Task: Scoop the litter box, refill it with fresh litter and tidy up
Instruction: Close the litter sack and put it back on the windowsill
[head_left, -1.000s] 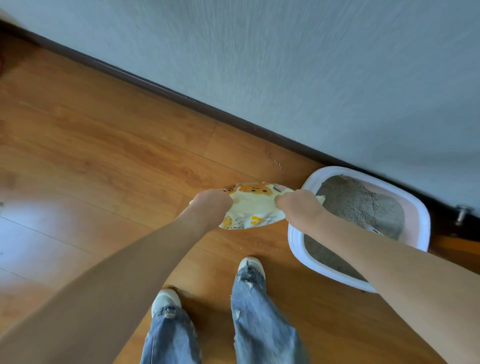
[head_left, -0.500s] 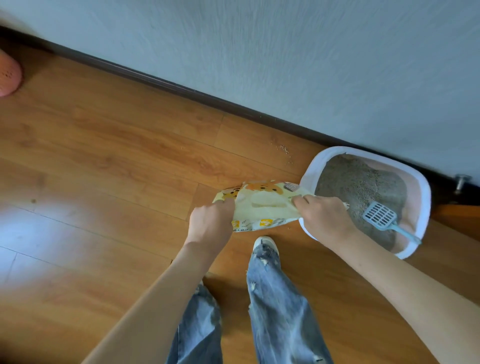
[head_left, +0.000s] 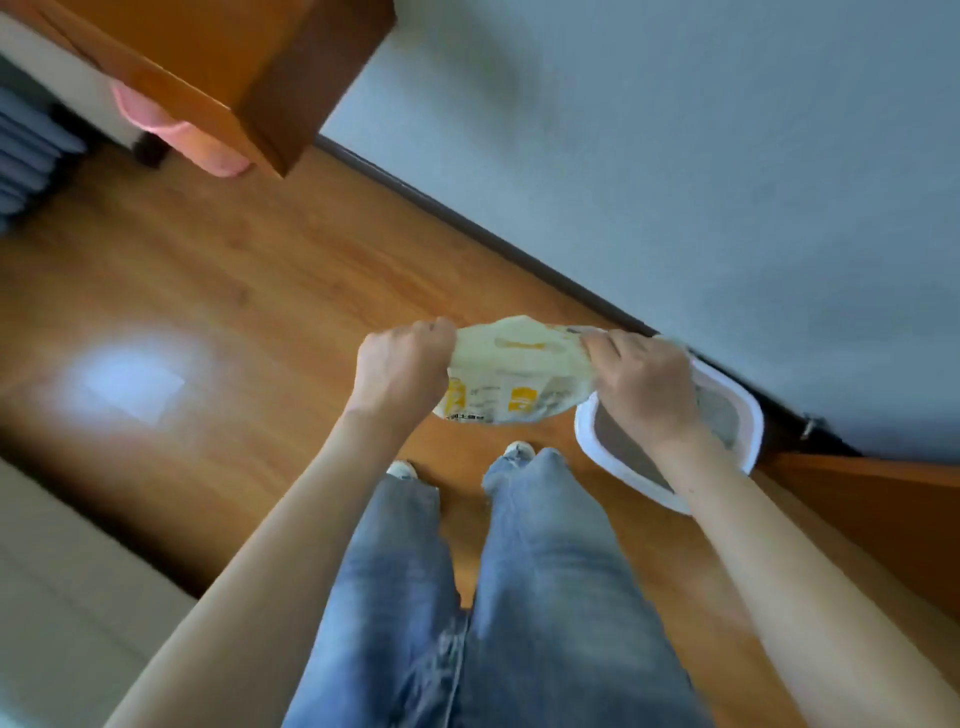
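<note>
Wood floor (head_left: 249, 291), grey wall w/ dark skirting, a wooden cabinet (head_left: 270, 67) overhead at top left w/ something pink beneath it. The litter box (head_left: 597, 441) sits on the floor against the wall, grey litter inside, partly hidden behind the right forearm.

Change vs a sec ago: the person was bent low over the box; now they're standing much more upright, legs & jeans fill the lower view, and the litter bag (head_left: 511, 376) has come up off floor level, held out in front. The scoop seen in the box half a sec back isn't visible now, prob. hidden by the arm.

Left hand (head_left: 400, 369) fisted round the bag's left end, right hand (head_left: 641, 387) fingers curled gripping the right end. Bag stretched between them, just left of & above the box.

Looks like they're prepping to open or tip it – refill step starting, not poured yet.
</note>
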